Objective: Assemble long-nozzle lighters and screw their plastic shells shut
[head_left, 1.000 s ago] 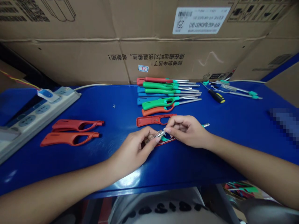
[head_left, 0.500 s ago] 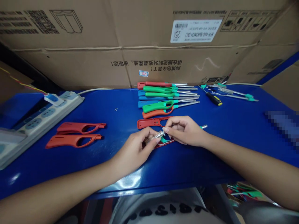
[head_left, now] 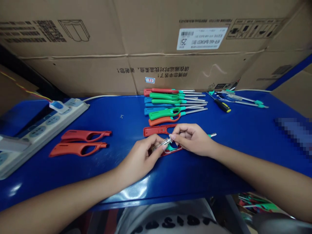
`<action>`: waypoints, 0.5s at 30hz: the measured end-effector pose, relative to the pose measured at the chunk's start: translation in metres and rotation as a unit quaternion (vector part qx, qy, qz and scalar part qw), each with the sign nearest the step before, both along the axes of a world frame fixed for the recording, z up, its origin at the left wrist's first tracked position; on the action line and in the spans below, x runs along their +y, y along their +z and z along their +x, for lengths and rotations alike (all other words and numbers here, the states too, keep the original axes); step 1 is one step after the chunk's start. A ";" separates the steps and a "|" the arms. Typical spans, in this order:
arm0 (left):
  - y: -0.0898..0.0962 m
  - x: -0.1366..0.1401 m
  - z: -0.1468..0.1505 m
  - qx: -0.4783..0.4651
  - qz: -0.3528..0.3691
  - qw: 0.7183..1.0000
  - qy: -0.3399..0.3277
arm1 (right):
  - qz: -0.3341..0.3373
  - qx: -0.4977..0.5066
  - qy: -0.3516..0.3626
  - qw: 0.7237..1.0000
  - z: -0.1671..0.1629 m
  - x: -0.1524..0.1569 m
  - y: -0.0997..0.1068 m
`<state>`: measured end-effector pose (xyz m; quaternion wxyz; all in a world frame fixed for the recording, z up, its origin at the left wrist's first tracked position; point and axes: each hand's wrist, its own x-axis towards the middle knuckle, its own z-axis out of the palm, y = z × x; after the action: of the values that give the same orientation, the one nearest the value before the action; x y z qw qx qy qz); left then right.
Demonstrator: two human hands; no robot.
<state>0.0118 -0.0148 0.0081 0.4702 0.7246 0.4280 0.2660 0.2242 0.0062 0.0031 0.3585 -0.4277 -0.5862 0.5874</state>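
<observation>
My left hand [head_left: 142, 154] is closed around a small clear lighter fuel tank [head_left: 159, 144], tilted up to the right. Thumb and finger of my right hand [head_left: 192, 138] pinch at the tank's white tip; whether a separate small part is between them I cannot tell. Under my hands lies a red lighter handle half [head_left: 165, 153] with a green trigger and a white wire, partly hidden. Just behind it is another red handle half [head_left: 156, 130], its inner side up. A metal lighter tube end [head_left: 213, 135] pokes out beyond my right hand.
Several assembled lighters [head_left: 165, 113] are stacked at the back. Right of them lie a screwdriver [head_left: 223, 105] and loose lighter parts [head_left: 243, 98]. Two red-orange handle shells [head_left: 73, 149] and a power strip [head_left: 52, 120] are on the left. A cardboard box [head_left: 156, 35] walls off the rear.
The camera view has tilted slightly, so everything sits a little lower in the picture. Both hands keep nearly the same grip on the fuel tank and its tip.
</observation>
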 end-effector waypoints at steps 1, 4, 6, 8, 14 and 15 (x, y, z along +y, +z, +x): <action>0.000 0.000 0.000 -0.001 -0.001 1.000 -0.001 | 0.011 -0.005 -0.006 1.000 0.000 -0.001 -0.001; 0.000 0.000 0.001 -0.006 -0.006 1.000 -0.008 | 0.030 -0.012 -0.018 0.999 -0.001 -0.003 -0.003; 0.001 0.001 0.000 -0.012 -0.013 1.000 -0.013 | 0.024 -0.005 -0.020 1.000 -0.001 -0.004 -0.002; 0.004 0.003 -0.003 -0.013 -0.011 1.000 -0.018 | 0.014 0.002 -0.023 1.000 -0.002 -0.003 0.000; 0.030 0.007 -0.019 0.119 0.094 0.987 -0.044 | -0.003 0.035 -0.075 0.997 0.002 0.005 0.003; 0.034 0.007 -0.022 0.157 0.121 0.979 -0.056 | -0.005 0.045 -0.083 0.996 0.003 0.007 0.002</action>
<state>-0.0098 -0.0080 0.0421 0.3200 0.8317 0.4199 0.1718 0.2274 0.0132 0.0055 0.4297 -0.4495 -0.5291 0.5774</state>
